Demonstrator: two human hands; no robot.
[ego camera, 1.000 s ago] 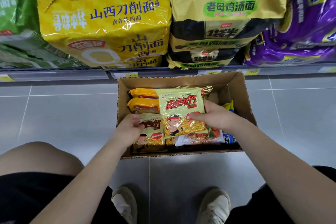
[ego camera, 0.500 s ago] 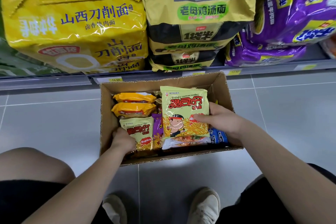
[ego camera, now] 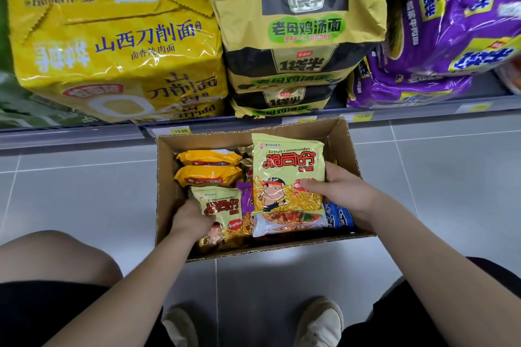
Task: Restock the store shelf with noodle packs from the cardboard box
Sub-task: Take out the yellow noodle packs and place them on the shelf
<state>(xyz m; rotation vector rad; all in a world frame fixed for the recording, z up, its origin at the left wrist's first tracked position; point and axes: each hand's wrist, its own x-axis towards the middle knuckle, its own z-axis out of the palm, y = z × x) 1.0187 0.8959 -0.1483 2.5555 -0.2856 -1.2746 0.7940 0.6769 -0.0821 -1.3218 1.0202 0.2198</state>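
Note:
An open cardboard box (ego camera: 342,138) stands on the floor below the shelf. My right hand (ego camera: 342,191) grips a pale green Crispy commander noodle pack (ego camera: 287,172) by its right edge, lifted above the box with a white pack under it. My left hand (ego camera: 189,220) holds a second, smaller-looking green pack (ego camera: 222,211) at the box's near left corner. Two orange packs (ego camera: 208,167), a purple pack (ego camera: 246,200) and a blue pack (ego camera: 339,215) lie in the box.
The shelf edge (ego camera: 84,135) with price tags runs just behind the box. On it sit big yellow multipacks (ego camera: 118,48), olive and black multipacks (ego camera: 296,36) and purple multipacks (ego camera: 451,31). My knees and shoes (ego camera: 318,324) are on grey floor tiles.
My right hand has lifted the green pack higher out of the box. My left hand has slid down to grip the second green pack. The view has shifted left.

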